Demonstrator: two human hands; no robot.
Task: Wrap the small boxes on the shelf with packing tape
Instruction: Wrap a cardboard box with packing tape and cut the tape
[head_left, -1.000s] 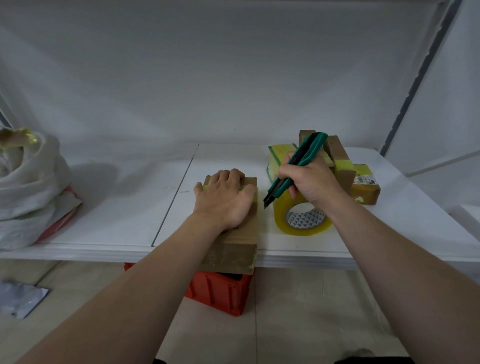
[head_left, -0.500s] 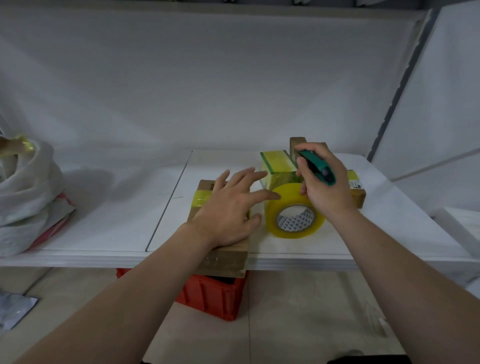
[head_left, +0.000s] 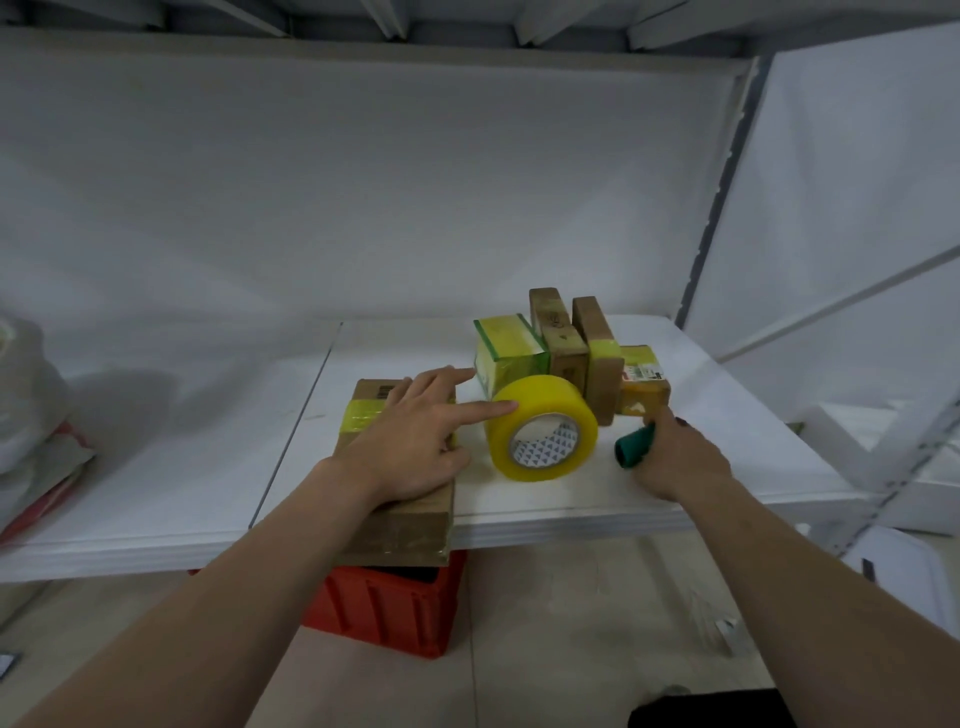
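A flat brown box (head_left: 405, 525) with a yellow tape band lies on the white shelf (head_left: 597, 499), overhanging its front edge. My left hand (head_left: 410, 441) rests on it, fingers straight, the index tip touching the yellow tape roll (head_left: 543, 434) standing on edge to the right. My right hand (head_left: 675, 457) grips a green utility knife (head_left: 634, 449) low on the shelf, right of the roll. Behind the roll stand a green-edged taped box (head_left: 509, 348), two upright brown boxes (head_left: 558, 332) and a labelled small box (head_left: 641, 384).
A white bag (head_left: 26, 415) sits at the shelf's left end. A red crate (head_left: 389, 608) stands on the floor under the shelf. A metal upright (head_left: 717, 208) rises at the right, with white shelving (head_left: 883, 457) beyond it.
My right hand brought the knife down from above the roll to the shelf at the roll's right. My left hand spread its fingers and reached right until the index finger met the roll.
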